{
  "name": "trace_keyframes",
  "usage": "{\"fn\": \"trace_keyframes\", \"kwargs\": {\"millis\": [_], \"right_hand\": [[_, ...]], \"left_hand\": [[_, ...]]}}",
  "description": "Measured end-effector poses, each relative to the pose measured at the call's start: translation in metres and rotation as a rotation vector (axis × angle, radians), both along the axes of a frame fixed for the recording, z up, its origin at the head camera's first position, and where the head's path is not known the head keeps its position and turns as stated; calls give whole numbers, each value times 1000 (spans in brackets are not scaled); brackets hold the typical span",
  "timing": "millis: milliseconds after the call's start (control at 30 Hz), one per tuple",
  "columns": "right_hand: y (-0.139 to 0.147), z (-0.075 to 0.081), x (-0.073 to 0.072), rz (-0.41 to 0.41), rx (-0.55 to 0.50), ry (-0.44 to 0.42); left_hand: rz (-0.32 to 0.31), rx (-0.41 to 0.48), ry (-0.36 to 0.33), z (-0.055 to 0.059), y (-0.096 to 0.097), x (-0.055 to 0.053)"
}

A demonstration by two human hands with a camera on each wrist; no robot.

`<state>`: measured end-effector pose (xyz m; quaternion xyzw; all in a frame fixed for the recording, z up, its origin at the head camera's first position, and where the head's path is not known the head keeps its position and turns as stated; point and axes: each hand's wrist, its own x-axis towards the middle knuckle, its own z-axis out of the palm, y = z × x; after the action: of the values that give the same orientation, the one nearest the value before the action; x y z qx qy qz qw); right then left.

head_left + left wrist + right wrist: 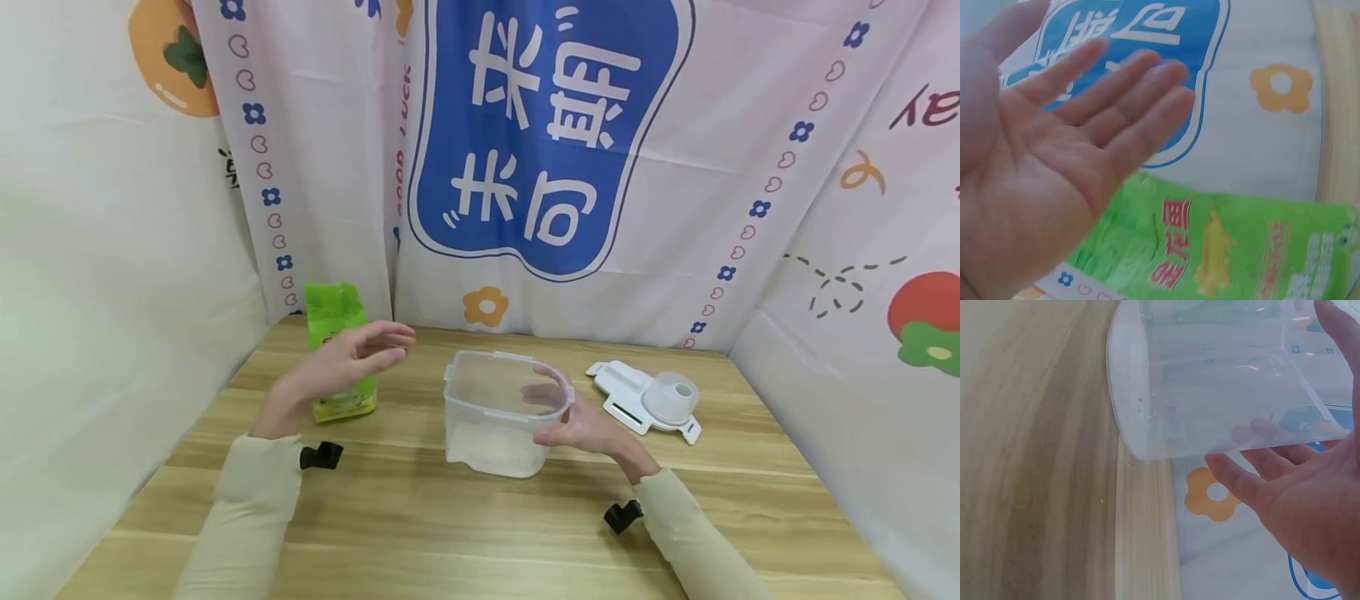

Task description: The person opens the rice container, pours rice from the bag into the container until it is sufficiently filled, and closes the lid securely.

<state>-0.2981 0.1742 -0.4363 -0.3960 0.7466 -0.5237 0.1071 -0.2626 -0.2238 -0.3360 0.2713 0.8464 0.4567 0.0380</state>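
Right hand round the clear container, left hand loose before a green bag

The clear container (pixel 491 421) is at the table (pixel 450 542), mouth uppermost and upright or nearly so; whether its base bears fully on the wood cannot be told. Its lower part looks whitish, and the pictures do not settle whether that is the plastic or something inside. The right hand (pixel 581 422) holds the container at its right end, thumb on the near side and the fingers, parted from one another, curved round behind the wall, through which they show.

To the left of the container, the left hand (pixel 347 358) is raised and holds nothing, its fingers loosely extended toward the container and the thumb apart from them. Behind that hand, also left of the container, a green bag (pixel 330 312) stands upright; its front carries red characters and a yellow figure, seen in the left wrist view.

To the right of the container, beyond the right hand, a white lid (pixel 626 392) with latch tabs lies on the table, a translucent cup (pixel 670 400) on top of it.

Beyond the container hangs a pale curtain (pixel 360 167) printed with a blue panel (pixel 555 158) of white characters and an orange flower (pixel 474 308). Both forearms, nearer than the container, wear cream sleeves (pixel 247 500).
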Motion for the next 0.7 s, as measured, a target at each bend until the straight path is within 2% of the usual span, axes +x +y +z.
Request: {"fn": "trace_keyframes", "kwargs": {"millis": [167, 367, 467, 533, 633, 700], "right_hand": [[1, 0, 0, 16, -10, -11], [1, 0, -2, 35, -3, -27], [2, 0, -3, 52, -7, -21], [4, 0, -3, 64, -14, -20], [5, 1, -3, 74, -23, -19], [6, 1, -3, 77, -28, -21]], "left_hand": [[43, 226, 147, 2, -8, 5], [120, 538, 402, 3, -23, 8], [219, 629, 505, 2, -32, 8], [304, 646, 551, 1, -38, 6], [424, 660, 598, -3, -46, 1], [488, 687, 605, -8, -51, -3]]}}
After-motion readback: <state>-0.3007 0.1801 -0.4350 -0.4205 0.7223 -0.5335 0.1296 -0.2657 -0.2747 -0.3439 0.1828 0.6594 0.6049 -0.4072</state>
